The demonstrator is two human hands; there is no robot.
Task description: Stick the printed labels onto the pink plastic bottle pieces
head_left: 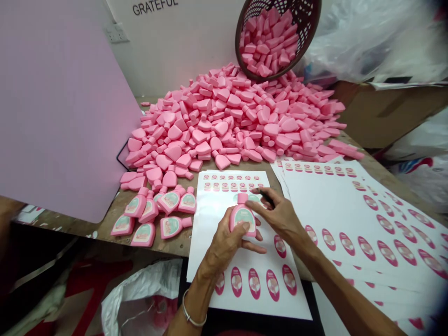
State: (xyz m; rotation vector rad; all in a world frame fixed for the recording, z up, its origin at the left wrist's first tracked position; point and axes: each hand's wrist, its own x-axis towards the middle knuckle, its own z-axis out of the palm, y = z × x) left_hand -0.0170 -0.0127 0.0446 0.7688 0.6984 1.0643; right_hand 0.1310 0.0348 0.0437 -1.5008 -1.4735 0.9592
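Just inside the near edge of the surface [164, 245], the left hand [224, 239] has its grip clamped on a pink bottle [243, 215] above a sticker sheet [259, 262]; the right hand [282, 215] pinches what seems a dark tool [266, 199]. Labelled bottles [149, 208] lie leftward; a bottle heap [227, 121] nears the back edge.

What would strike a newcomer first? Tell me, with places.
The heap of pink bottles across the back of the table leaps out, with a tipped dark basket of more at its top. In front, the left hand holds a labelled bottle above a printed sheet, while the right hand grips a small dark object beside it.
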